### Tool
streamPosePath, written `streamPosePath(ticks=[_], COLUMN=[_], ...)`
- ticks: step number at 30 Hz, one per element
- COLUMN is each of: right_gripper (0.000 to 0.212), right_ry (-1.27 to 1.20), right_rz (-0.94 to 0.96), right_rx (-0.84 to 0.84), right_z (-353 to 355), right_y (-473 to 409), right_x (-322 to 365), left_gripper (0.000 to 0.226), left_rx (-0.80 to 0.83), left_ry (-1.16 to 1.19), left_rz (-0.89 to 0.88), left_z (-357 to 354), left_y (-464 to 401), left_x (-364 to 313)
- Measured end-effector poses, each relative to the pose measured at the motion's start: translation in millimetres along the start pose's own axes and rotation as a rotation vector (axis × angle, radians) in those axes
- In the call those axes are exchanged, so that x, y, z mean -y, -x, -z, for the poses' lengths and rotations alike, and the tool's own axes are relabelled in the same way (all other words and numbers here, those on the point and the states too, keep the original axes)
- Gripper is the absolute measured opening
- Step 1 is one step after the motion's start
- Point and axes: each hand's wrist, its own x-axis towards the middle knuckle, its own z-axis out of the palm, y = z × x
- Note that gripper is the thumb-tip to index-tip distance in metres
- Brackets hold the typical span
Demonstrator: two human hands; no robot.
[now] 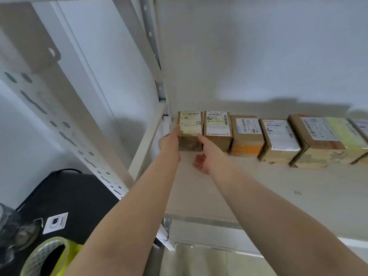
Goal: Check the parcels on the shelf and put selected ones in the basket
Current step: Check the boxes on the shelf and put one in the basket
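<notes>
Parcels are sitting in a row at the back of the shelf [258, 186], each wearing a white barcode label whose print is too blurred to read. Both hands are reaching for the leftmost parcel [190, 130]: the left hand [169, 141] is pressing its left side, and the right hand [205, 154] is touching its right front edge with fingers spread, not clamping. The next parcel [218, 130] is standing just beside it. A roll of tape [45, 255] is lying at lower left.

Brown labelled parcels [247, 134] in row at shelf [258, 186] back.
</notes>
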Motion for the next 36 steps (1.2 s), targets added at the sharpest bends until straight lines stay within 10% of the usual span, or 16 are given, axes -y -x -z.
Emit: streamPosePath(ticks=[36], right_gripper=[0.040], right_ry=[-0.095], right_rz=[0.303], right_rx=[0.042], right_z=[-1.0], right_y=[-40.6], right_x=[-43.7], left_gripper=[0.040], left_rx=[0.222], left_ry=[0.256], left_rz=[-0.291], left_z=[33.6], left_y=[-35.0], left_x=[57.8])
